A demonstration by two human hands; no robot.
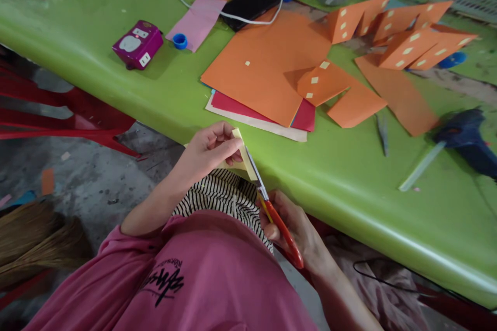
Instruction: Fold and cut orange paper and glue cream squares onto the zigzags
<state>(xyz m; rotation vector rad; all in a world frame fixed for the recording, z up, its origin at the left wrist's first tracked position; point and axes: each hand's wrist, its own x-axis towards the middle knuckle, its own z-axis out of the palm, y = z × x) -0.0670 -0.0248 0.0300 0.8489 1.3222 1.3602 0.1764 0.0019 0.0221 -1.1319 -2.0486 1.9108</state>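
Between the thumb and fingers of my left hand [217, 147] is a pale yellow paper strip [247, 158], pinched near its upper end. My right hand [285, 217] is closed around the red handles of a pair of scissors [281, 230]. Their blades lie along the right edge of the strip, pointing up and left; whether they are cutting into it I cannot tell. Both hands are in front of the table edge, over my lap. Beyond them lies a stack of orange paper [267, 67], with red and cream sheets underneath. A folded orange paper piece [324, 83] with small yellow squares rests partly on the stack.
More folded orange pieces [411, 36] stand at the back right of the green table [155, 98]. A dark glue gun [464, 137] with a glue stick and tweezers [382, 134] lie to the right. At left are a purple power adapter [139, 44] and a phone [252, 4] with a white cable.
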